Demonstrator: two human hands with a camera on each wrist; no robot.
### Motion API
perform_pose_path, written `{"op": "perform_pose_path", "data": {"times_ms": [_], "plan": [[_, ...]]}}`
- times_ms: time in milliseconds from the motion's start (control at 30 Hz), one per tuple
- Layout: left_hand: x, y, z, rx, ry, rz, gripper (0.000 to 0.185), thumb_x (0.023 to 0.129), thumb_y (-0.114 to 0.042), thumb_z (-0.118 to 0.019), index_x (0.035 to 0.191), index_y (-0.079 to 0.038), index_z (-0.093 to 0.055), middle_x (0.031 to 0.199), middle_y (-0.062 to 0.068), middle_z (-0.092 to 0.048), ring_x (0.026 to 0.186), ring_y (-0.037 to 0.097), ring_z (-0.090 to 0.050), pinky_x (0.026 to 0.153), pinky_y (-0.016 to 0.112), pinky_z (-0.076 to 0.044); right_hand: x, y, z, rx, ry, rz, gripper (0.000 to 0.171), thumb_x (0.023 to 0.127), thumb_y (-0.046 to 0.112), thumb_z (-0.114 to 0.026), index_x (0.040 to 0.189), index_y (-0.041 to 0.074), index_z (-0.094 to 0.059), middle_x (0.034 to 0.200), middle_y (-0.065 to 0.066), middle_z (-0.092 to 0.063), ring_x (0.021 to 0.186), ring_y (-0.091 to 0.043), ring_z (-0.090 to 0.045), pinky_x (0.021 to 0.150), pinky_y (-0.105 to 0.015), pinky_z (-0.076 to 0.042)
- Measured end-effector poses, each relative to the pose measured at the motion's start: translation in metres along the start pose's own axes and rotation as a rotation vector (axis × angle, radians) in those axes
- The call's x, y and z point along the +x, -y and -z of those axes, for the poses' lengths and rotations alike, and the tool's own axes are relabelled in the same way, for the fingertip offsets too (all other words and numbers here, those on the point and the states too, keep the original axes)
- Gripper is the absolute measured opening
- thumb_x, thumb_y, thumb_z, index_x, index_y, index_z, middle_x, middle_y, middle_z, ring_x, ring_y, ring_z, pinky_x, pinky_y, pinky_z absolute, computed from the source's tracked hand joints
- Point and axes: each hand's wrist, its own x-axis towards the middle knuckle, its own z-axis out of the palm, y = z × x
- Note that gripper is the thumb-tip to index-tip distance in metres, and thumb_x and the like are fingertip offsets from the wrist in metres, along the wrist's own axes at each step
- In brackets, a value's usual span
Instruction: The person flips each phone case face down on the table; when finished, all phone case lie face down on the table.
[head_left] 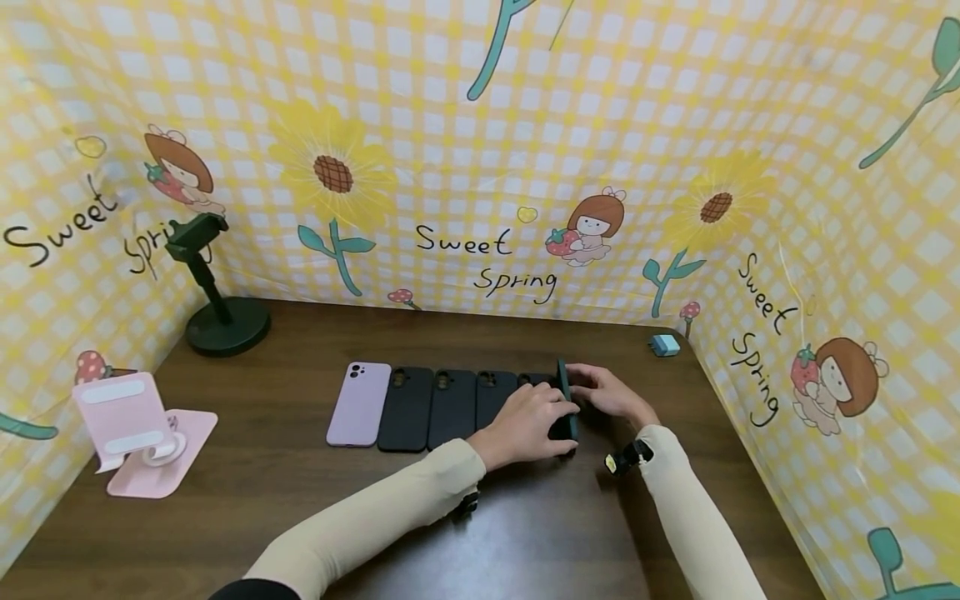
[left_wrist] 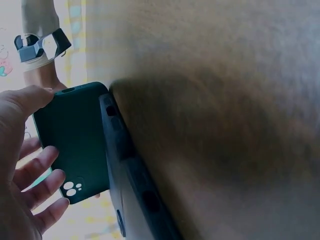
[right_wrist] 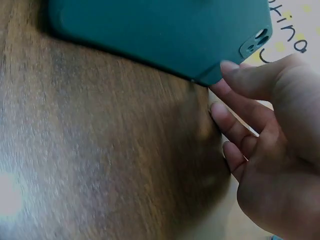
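Observation:
A dark green phone case [head_left: 564, 404] stands on its long edge at the right end of a row of phone cases. Light shows through its camera holes. My left hand [head_left: 528, 421] holds it from the left, thumb at the near end and fingertips on the upper edge, seen in the left wrist view. At the far end, by the camera cutout, my right hand [head_left: 609, 392] pinches a corner between thumb and fingers, as the right wrist view shows. Several black phone cases [head_left: 406, 408] lie flat to the left, the rightmost partly hidden by my left hand.
A lavender phone or case [head_left: 358, 404] lies at the row's left end. Farther left are a pink folding phone stand [head_left: 191, 425] and a dark green stand [head_left: 228, 327] with a round base. A blue-and-white charger plug [head_left: 664, 345] sits at the back right. Patterned cloth [head_left: 450, 167] surrounds the table.

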Motion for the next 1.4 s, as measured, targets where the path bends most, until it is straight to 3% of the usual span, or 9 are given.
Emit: {"op": "perform_pose_path", "data": {"times_ms": [133,267,367,500,700,833,933,1133,1400], "plan": [[0.004,-0.003,-0.003,0.027,0.034,0.014,0.061,0.094,-0.059,-0.066,0.139,-0.019,-0.065,0.126,-0.003,-0.070,0.108,0.015,-0.064,0.087,0.031,-0.052,-0.007,-0.006,0.009,0.003,-0.025,-0.001,0.046,0.105,0.014,-0.058,0.150,0.006,-0.052,0.144,-0.020,-0.061,0.131,-0.037,-0.058,0.104,-0.047,-0.051],[0.006,-0.007,-0.006,0.050,0.059,0.015,0.066,0.095,-0.060,-0.064,0.144,-0.017,-0.061,0.127,-0.002,-0.069,0.105,0.015,-0.064,0.083,0.029,-0.051,-0.017,-0.009,0.016,-0.003,-0.059,-0.008,0.044,0.104,0.014,-0.060,0.146,0.005,-0.056,0.135,-0.022,-0.065,0.115,-0.033,-0.064,0.089,-0.037,-0.053],[0.006,-0.011,-0.010,0.065,0.121,0.039,0.070,0.095,-0.061,-0.063,0.147,-0.015,-0.058,0.128,0.000,-0.069,0.104,0.016,-0.063,0.082,0.028,-0.050,-0.022,-0.014,0.017,0.000,-0.061,-0.024,0.043,0.103,0.016,-0.061,0.145,0.004,-0.057,0.130,-0.021,-0.066,0.102,-0.025,-0.064,0.079,-0.032,-0.051],[0.004,-0.016,-0.019,0.086,0.211,0.078,0.073,0.095,-0.062,-0.062,0.148,-0.013,-0.057,0.130,0.002,-0.068,0.107,0.018,-0.062,0.086,0.030,-0.050,-0.026,-0.020,0.014,0.010,-0.055,-0.053,0.044,0.103,0.018,-0.063,0.145,0.005,-0.058,0.124,-0.018,-0.068,0.097,-0.018,-0.063,0.076,-0.030,-0.050],[0.014,-0.023,-0.025,0.111,0.221,0.100,0.071,0.096,-0.064,-0.060,0.144,-0.012,-0.061,0.131,0.004,-0.069,0.110,0.020,-0.064,0.094,0.035,-0.053,-0.027,-0.023,0.017,-0.008,-0.104,-0.031,0.042,0.102,0.016,-0.063,0.142,0.003,-0.060,0.110,-0.014,-0.071,0.087,-0.016,-0.062,0.072,-0.029,-0.050],[0.017,-0.025,-0.028,0.128,0.251,0.122,0.071,0.096,-0.064,-0.058,0.145,-0.012,-0.060,0.134,0.004,-0.067,0.114,0.020,-0.063,0.097,0.036,-0.052,-0.027,-0.022,0.018,-0.026,-0.107,-0.016,0.042,0.102,0.015,-0.063,0.141,0.000,-0.059,0.108,-0.016,-0.070,0.086,-0.016,-0.061,0.071,-0.027,-0.049],[0.015,-0.026,-0.028,0.135,0.281,0.132,0.070,0.097,-0.063,-0.058,0.146,-0.013,-0.059,0.136,0.005,-0.065,0.117,0.021,-0.060,0.099,0.036,-0.050,-0.028,-0.016,0.018,-0.017,-0.105,-0.038,0.043,0.102,0.011,-0.062,0.142,-0.004,-0.058,0.111,-0.022,-0.068,0.091,-0.022,-0.063,0.072,-0.026,-0.049],[0.013,-0.026,-0.029,0.161,0.331,0.130,0.065,0.101,-0.058,-0.055,0.148,-0.014,-0.056,0.135,0.004,-0.063,0.113,0.019,-0.056,0.095,0.032,-0.049,-0.024,-0.018,0.016,-0.067,-0.150,-0.040,0.039,0.101,0.011,-0.065,0.138,0.000,-0.062,0.118,-0.021,-0.070,0.097,-0.024,-0.067,0.077,-0.027,-0.052],[0.012,-0.026,-0.032,0.187,0.327,0.121,0.063,0.101,-0.058,-0.056,0.147,-0.015,-0.057,0.129,0.002,-0.061,0.106,0.017,-0.053,0.086,0.028,-0.045,-0.023,-0.019,0.015,-0.083,-0.168,-0.053,0.038,0.100,0.011,-0.066,0.136,0.000,-0.064,0.118,-0.021,-0.070,0.094,-0.021,-0.066,0.078,-0.028,-0.052]]}}
